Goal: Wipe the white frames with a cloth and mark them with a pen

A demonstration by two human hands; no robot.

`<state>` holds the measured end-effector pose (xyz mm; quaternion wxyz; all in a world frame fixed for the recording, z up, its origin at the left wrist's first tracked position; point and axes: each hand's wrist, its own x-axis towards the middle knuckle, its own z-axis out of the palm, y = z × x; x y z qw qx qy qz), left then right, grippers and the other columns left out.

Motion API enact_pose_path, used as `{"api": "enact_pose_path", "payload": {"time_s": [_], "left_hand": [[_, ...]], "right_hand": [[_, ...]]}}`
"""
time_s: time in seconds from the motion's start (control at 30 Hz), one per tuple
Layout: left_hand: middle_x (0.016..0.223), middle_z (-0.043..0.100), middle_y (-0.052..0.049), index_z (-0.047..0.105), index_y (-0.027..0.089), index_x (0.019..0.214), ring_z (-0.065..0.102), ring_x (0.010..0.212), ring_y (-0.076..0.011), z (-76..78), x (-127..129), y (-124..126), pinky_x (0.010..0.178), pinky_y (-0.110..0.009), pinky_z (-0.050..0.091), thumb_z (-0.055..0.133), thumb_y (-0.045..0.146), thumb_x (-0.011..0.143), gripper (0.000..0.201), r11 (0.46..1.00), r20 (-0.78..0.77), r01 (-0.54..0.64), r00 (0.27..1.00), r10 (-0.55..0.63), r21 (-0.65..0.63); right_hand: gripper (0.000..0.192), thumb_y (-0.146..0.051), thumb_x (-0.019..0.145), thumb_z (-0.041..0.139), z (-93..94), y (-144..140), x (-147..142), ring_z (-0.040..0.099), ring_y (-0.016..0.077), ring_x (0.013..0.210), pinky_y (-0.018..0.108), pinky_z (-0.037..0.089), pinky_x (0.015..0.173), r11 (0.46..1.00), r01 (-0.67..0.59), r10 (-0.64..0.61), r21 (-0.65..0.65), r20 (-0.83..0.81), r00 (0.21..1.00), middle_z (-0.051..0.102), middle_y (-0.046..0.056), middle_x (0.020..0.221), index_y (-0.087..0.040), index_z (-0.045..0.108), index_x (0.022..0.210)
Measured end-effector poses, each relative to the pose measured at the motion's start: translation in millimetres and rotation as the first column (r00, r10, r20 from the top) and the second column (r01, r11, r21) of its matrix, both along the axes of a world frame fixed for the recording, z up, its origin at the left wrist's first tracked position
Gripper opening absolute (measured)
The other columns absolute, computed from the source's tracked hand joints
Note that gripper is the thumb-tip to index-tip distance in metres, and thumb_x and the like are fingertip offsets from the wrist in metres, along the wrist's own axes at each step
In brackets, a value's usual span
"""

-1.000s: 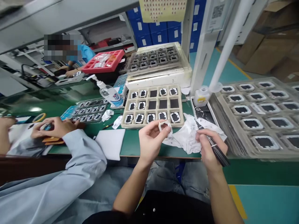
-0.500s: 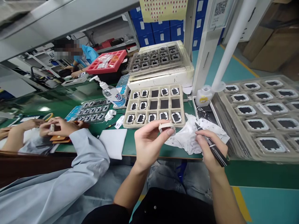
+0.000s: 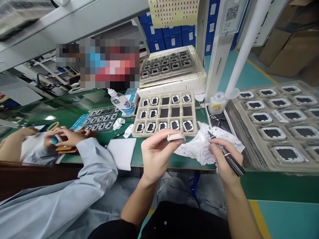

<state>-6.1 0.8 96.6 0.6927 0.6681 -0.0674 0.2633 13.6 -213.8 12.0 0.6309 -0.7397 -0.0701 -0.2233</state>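
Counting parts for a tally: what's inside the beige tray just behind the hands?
The beige tray shows eleven white-framed parts and four dark, empty pockets; the left hand covers its front rim.

A single head-worn camera looks forward and down from close above the table (image 3: 149, 159), with the left hand (image 3: 156, 154) and right hand (image 3: 223, 159) near the frame's middle and a neighbour's sleeve (image 3: 74, 186) at left.

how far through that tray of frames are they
Done: hard to tell; the tray holds eleven frames and four bare black slots. In hand: the left hand pinches one frame edge-on, the right hand has a pen in its grip over the cloth. Left: the frames in the tray; more full trays sit at the right.
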Motion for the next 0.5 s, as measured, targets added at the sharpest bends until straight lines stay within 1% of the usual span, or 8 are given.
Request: {"api": "enact_pose_path", "payload": {"time_s": [0.1,0.17,0.27,0.33,0.37,0.4,0.47,0.5], "left_hand": [[0.097,0.087,-0.005,0.093,0.028,0.100,0.082,0.090,-0.0243,-0.1,-0.4,2.3,0.086,-0.038,0.070,0.097,0.029,0.090,0.011,0.999,-0.009,-0.001,1.000,0.002,0.041],[0.101,0.088,-0.006,0.092,0.027,0.108,0.083,0.092,-0.0247,0.6,6.9,10.0,0.087,-0.038,0.069,0.097,0.029,0.089,0.020,0.996,-0.035,-0.032,0.999,0.035,0.084],[0.101,0.088,-0.006,0.086,0.023,0.117,0.083,0.091,-0.0243,2.5,38.3,33.8,0.083,-0.035,0.066,0.098,0.030,0.085,0.034,0.976,-0.085,-0.131,0.985,0.147,0.173],[0.085,0.084,-0.002,0.078,0.022,0.111,0.078,0.077,-0.0204,3.9,70.2,54.0,0.075,-0.032,0.060,0.094,0.028,0.085,0.031,0.946,-0.149,-0.200,0.958,0.243,0.257],[0.077,0.081,0.001,0.073,0.022,0.108,0.075,0.071,-0.0188,4.5,86.9,63.5,0.074,-0.032,0.057,0.091,0.023,0.083,0.031,0.912,-0.185,-0.244,0.931,0.316,0.330],[0.073,0.078,0.003,0.069,0.022,0.106,0.072,0.069,-0.0183,5.2,102.9,71.7,0.075,-0.032,0.055,0.090,0.019,0.082,0.032,0.869,-0.217,-0.253,0.904,0.369,0.424],[0.078,0.078,0.002,0.065,0.022,0.102,0.073,0.075,-0.0196,6.6,129.1,83.2,0.079,-0.033,0.053,0.089,0.019,0.081,0.032,0.760,-0.227,-0.238,0.863,0.451,0.605],[0.082,0.078,0.000,0.065,0.021,0.101,0.073,0.078,-0.0206,7.3,138.5,86.1,0.080,-0.033,0.053,0.090,0.020,0.081,0.032,0.705,-0.223,-0.209,0.855,0.468,0.678]], "right_hand": [[0.013,-0.039,0.104,0.078,-1.3,-1.0,-1.2,0.078,0.0240,0.090,0.040,0.065,0.092,1.000,0.008,-0.007,0.011,-0.013,1.000,0.082,0.002,0.092,-0.030,0.087,0.105],[0.013,-0.040,0.103,0.079,-1.6,-1.2,-2.1,0.078,0.0240,0.090,0.040,0.064,0.091,1.000,0.008,-0.007,0.024,-0.024,1.000,0.082,0.002,0.093,-0.030,0.087,0.105],[0.013,-0.040,0.104,0.078,-1.0,-0.8,-2.1,0.078,0.0236,0.090,0.039,0.064,0.090,1.000,-0.001,0.001,0.025,-0.019,1.000,0.082,0.002,0.093,-0.030,0.087,0.105],[0.013,-0.040,0.104,0.078,-0.7,-0.3,-1.2,0.078,0.0235,0.089,0.039,0.065,0.090,1.000,0.000,0.000,0.019,-0.009,1.000,0.082,0.002,0.092,-0.030,0.087,0.104],[0.014,-0.040,0.104,0.078,-0.8,-0.1,-0.7,0.078,0.0238,0.089,0.039,0.065,0.090,1.000,0.002,-0.002,0.016,-0.008,1.000,0.082,0.002,0.092,-0.029,0.087,0.104],[0.014,-0.040,0.104,0.078,-1.0,0.0,-0.2,0.078,0.0241,0.089,0.039,0.065,0.090,1.000,0.004,-0.004,0.014,-0.009,1.000,0.082,0.002,0.092,-0.029,0.087,0.104],[0.016,-0.041,0.103,0.078,-1.4,0.0,0.4,0.079,0.0251,0.089,0.040,0.066,0.089,1.000,0.004,-0.004,0.012,-0.014,1.000,0.082,0.003,0.092,-0.028,0.086,0.104],[0.016,-0.042,0.103,0.078,-1.5,0.0,0.4,0.079,0.0255,0.089,0.040,0.066,0.088,1.000,0.003,-0.003,0.010,-0.017,1.000,0.082,0.003,0.092,-0.028,0.086,0.104]]}}
